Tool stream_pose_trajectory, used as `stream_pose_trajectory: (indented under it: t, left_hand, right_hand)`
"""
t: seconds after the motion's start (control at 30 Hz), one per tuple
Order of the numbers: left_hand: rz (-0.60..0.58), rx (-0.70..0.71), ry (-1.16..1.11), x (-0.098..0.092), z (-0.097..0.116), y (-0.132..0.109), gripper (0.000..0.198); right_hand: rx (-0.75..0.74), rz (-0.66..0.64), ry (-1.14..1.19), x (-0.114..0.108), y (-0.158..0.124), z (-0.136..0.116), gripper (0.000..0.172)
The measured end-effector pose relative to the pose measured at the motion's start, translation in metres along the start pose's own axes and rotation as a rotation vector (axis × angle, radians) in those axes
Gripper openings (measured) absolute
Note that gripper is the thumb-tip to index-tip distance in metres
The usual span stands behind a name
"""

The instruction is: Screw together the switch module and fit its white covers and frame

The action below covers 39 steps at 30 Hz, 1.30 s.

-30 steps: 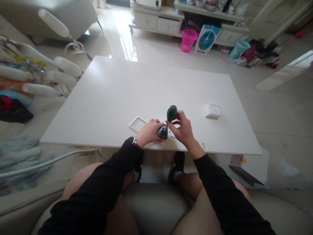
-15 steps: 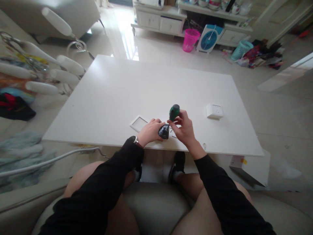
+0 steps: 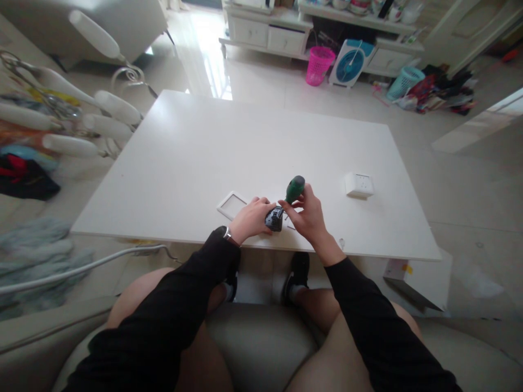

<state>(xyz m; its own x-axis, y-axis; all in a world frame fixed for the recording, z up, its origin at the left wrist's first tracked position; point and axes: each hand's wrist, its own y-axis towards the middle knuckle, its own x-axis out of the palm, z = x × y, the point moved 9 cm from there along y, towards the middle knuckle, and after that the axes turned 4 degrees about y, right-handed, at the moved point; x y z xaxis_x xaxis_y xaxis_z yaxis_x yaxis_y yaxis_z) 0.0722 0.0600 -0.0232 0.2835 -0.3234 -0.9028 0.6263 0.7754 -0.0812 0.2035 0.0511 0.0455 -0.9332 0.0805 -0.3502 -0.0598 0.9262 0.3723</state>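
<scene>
Screwdriver (image 3: 295,189) leans up-right, tip seemingly in dark part (image 3: 274,219).

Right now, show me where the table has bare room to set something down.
Bare: the far half of the table, beyond the frame and socket; also its left side, left of the frame. Crowded: the near edge, where the left hand holds a dark part and the right hand a screwdriver.

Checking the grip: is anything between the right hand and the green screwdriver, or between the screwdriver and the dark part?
Nothing visible. The right hand grips the green screwdriver directly, and it angles down to the dark part under the left hand, though fingers hide its tip.
</scene>
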Motion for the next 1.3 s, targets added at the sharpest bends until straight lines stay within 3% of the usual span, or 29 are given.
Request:
stream_pose_trajectory:
  t: [0.1,0.3,1.3]
  left_hand:
    - [-0.005,0.000,0.004,0.000,0.000,0.000,0.053]
    - [-0.014,-0.002,0.008,-0.001,0.001,-0.001,0.056]
    - [0.005,0.008,0.028,-0.004,0.004,0.001,0.051]
  right_hand:
    - [-0.027,-0.052,-0.018,0.005,-0.001,-0.005,0.035]
    - [-0.018,-0.090,-0.019,0.007,-0.002,-0.006,0.048]
    - [0.078,-0.015,0.039,0.007,-0.001,0.005,0.042]
